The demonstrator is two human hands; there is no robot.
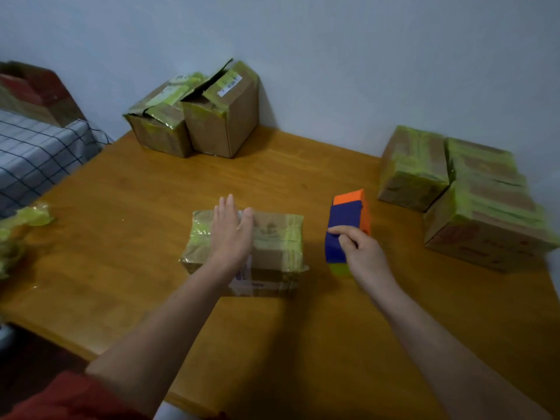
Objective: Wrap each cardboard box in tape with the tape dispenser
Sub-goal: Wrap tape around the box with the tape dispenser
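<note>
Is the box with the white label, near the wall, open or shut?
Open. One top flap of the labelled box stands up, and a dark gap shows beside it.

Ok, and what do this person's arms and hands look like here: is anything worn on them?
Both hands are bare: no gloves, and no ring, watch or band that can be made out on the left hand or the right hand. Both forearms are uncovered. A red sleeve shows on the left arm at the lower left corner; no sleeve shows on the right arm.
</note>
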